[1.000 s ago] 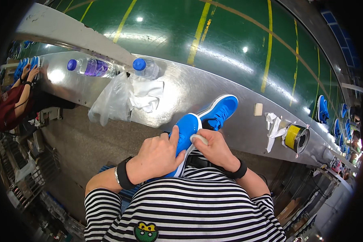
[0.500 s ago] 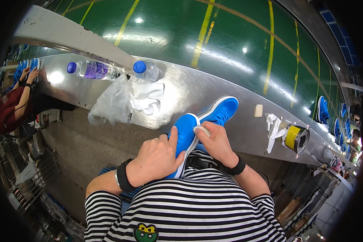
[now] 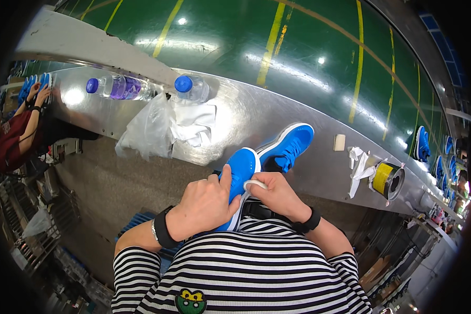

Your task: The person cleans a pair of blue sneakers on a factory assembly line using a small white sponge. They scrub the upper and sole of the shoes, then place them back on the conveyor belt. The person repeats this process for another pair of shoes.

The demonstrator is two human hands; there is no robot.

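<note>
My left hand (image 3: 201, 203) grips a blue sneaker (image 3: 242, 166) with a white sole, held close against my striped shirt with its toe pointing away. The index finger stretches along the shoe's upper. In my right hand (image 3: 278, 194) a small white pad (image 3: 255, 183) is pinched between thumb and fingers, pressed to the white sole's right edge; whether it is cloth or rubber I cannot make out. Just beyond, a second blue sneaker (image 3: 293, 144) with dark lining lies on the metal bench edge (image 3: 235, 120), toe pointing away to the right.
A cream block (image 3: 339, 142), crumpled white strips (image 3: 359, 170) and a yellow-labelled can (image 3: 387, 179) sit to the right. Two blue-capped bottles (image 3: 192, 89), a plastic bag (image 3: 149, 128) and white cloth (image 3: 196, 124) lie left. Beyond runs a green belt (image 3: 220, 31). Another person (image 3: 21, 131) works far left.
My right hand has slid toward me along the sole's edge with the white pad. My left hand keeps its grip on the sneaker. The view has shifted slightly.
</note>
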